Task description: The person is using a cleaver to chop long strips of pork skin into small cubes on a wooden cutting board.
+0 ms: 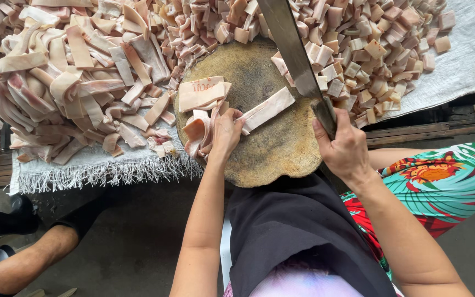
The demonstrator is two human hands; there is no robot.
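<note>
No real bowls or bins here, everything just sits on a white woven sheet with a frayed fringe, spread over wooden slats. On it, to the person's left, there's a big heap of long pale pink strips of pork skin, and to the right a heap of small cut squares of the same stuff. Between the two heaps sits a round, worn wooden chopping block. On the block there's a small stack of strips, a few curled ones under the left hand, and one single strip lying at an angle near the middle. The left hand is pressed down with fingers curled, fingertips touching the near end of that single strip and pinning it. The right hand is wrapped tight around the handle of a big cleaver, blade raised and angled up over the block, just beside the strip's far end, not touching it as far as I can tell.
</note>
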